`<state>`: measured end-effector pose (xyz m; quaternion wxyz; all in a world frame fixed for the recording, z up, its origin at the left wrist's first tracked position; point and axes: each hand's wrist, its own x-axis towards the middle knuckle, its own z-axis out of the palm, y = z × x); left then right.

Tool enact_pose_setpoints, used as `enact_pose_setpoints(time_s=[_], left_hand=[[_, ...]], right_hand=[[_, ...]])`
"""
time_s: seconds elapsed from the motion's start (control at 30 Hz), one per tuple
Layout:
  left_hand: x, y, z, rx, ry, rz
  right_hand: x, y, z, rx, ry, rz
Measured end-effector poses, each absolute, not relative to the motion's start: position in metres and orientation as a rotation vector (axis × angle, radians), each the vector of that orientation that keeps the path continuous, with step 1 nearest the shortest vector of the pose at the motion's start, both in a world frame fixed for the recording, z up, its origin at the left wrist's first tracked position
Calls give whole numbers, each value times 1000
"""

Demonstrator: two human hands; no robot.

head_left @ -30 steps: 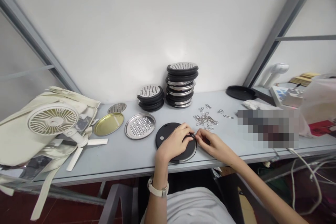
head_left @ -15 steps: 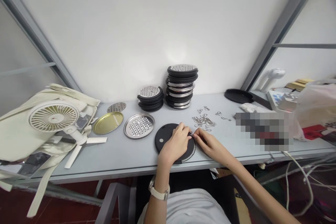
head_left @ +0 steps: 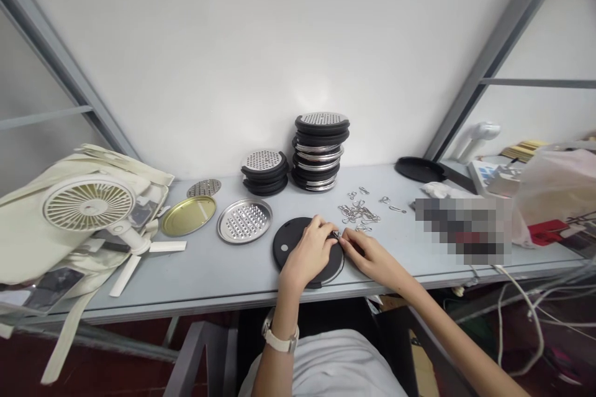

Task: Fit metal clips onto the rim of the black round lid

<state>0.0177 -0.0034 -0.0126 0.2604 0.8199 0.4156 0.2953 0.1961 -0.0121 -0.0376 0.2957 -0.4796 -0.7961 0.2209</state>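
A black round grater holder with a silvery edge lies flat near the table's front. My left hand is closed over its right half, fingers bent toward the rim. At that rim my right hand pinches a small metal clip, which the fingertips partly hide. Several loose wire clips are scattered just behind my right hand. To the left rests a round metal grater plate with raised teeth.
Behind stand a tall stack of graters and a shorter stack. A gold-coloured round lid, a perforated disc and a white fan are leftward. A black round tray and plastic bag are rightward.
The view has shifted slightly. Both hands keep nearly the same place at the holder's right rim, with only small finger movement around the clip.
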Motion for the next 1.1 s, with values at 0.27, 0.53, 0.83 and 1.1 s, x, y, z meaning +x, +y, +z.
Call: enact_pose_setpoints(time_s=[0.27,0.53,0.83,1.1], left_hand=[[18,0,-16,2129,1036,908],[17,1,-15,2108,1012,939],[17,1,-15,2117,1010,937],[17,0,-12,2185,1030,907]], right_hand=[[197,-12,-40,-1283,-2088,621],[195,-13,-37,-1284,-2045,668],[197,-11,-37,-1276,-2033,680],[195,-13,-36,-1318,-2032,660]])
